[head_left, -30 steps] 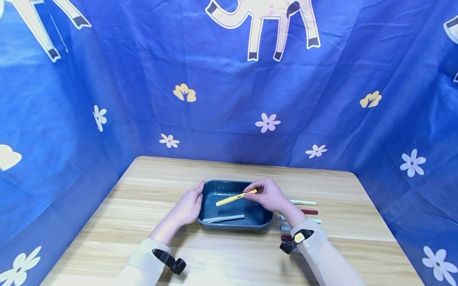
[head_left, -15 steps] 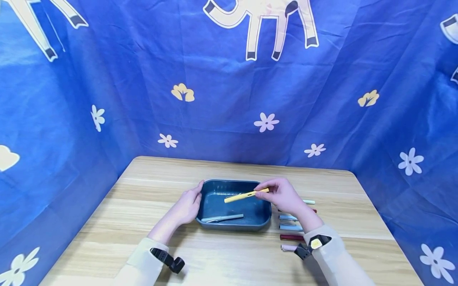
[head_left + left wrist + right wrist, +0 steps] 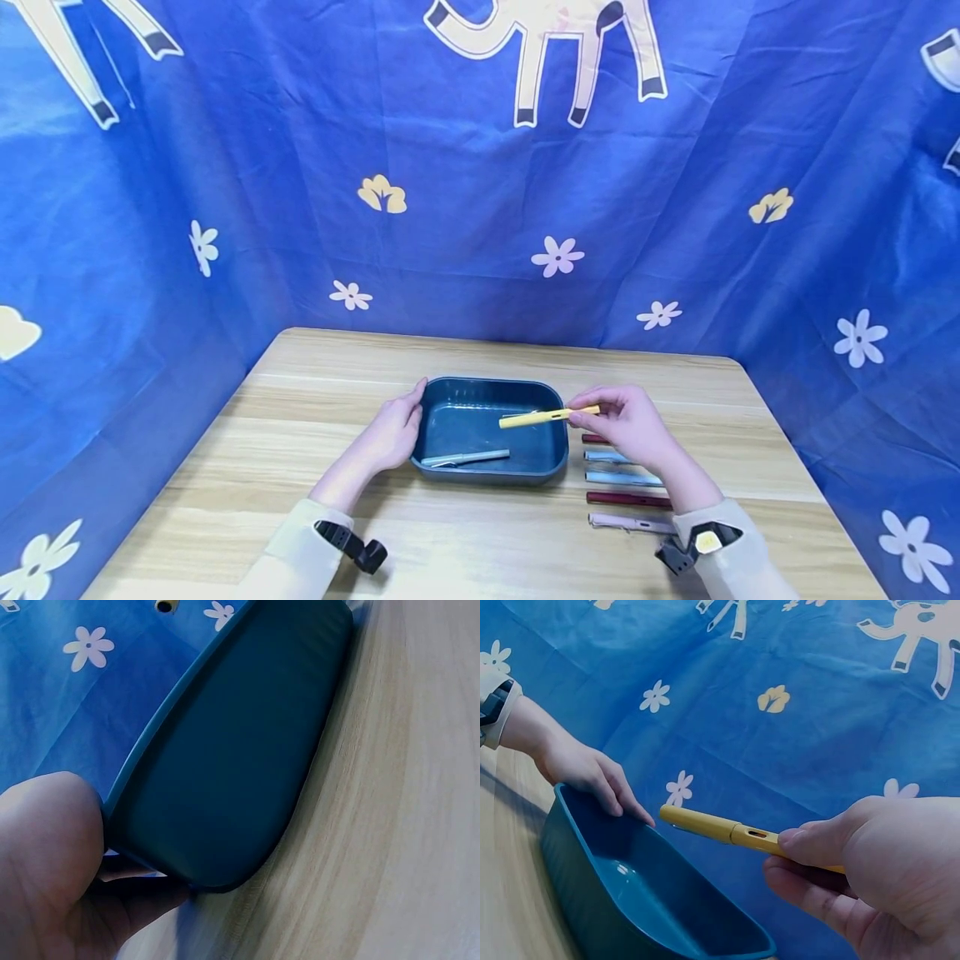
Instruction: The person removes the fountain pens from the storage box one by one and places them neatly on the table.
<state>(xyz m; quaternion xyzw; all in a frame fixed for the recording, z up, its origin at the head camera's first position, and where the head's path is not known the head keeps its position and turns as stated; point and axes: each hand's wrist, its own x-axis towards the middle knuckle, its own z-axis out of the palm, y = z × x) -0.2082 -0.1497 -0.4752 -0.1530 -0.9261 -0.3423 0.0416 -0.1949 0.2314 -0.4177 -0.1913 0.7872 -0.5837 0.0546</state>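
Note:
My right hand [image 3: 622, 423] pinches a yellow fountain pen [image 3: 536, 417] near one end, between thumb and fingers. The pen's capped end points left above the right part of a dark teal box [image 3: 491, 477]; a small window in its barrel shows in the right wrist view. At the box's left end, my left hand [image 3: 393, 429] grips the wall, thumb at the rim and fingers around the far corner. A pale blue pen [image 3: 465, 457] lies inside along the near wall. The left wrist view shows mostly the box's outer wall [image 3: 225, 765].
Right of the box, several pens lie in a rough column on the wooden table [image 3: 480, 542]: a dark red pen [image 3: 628, 499], a light blue pen [image 3: 622, 478] and a lavender pen [image 3: 630, 523] among them. My right hand covers some. A blue curtain [image 3: 465, 250] surrounds the table.
My right hand has carried the yellow fountain pen rightward, from over the box's middle to its right rim. More of the nearer pens show. My left hand keeps its grip on the box.

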